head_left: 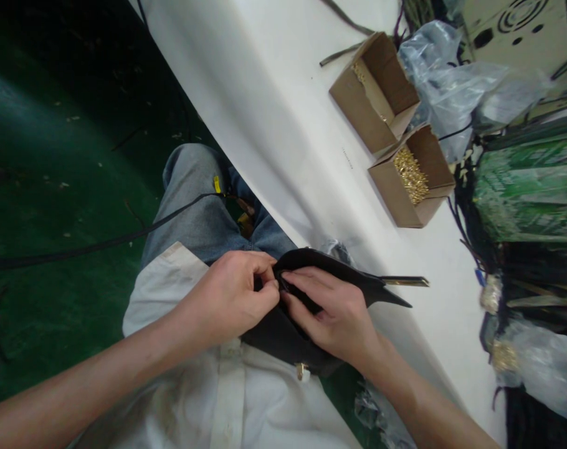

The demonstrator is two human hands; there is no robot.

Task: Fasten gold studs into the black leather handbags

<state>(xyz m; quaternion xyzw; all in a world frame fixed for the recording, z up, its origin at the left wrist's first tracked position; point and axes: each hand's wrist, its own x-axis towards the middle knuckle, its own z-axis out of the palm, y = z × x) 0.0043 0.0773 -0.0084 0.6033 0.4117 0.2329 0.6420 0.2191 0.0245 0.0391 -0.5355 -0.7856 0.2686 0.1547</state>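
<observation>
A black bag (276, 340), which looks like leather, lies in my lap with its opening turned up. At the opening's left end my left hand (239, 292) is closed, thumb and bent forefinger pinched at the bag's edge. My right hand (334, 307) reaches into the opening from the right, its fingertips brought together on a small dark part that I cannot make out. A gold-coloured metal strip (417, 281) sticks out past the bag's right end. On the lower side sits a gold metal fitting (302, 372).
On the white table (274, 93) stand two cardboard boxes; the nearer box (395, 193) holds small gold pieces, the farther box (365, 112) a few. Clear plastic bags (445, 68) and green packets (531, 187) lie along the right. A black strap (101, 240) runs across my knee.
</observation>
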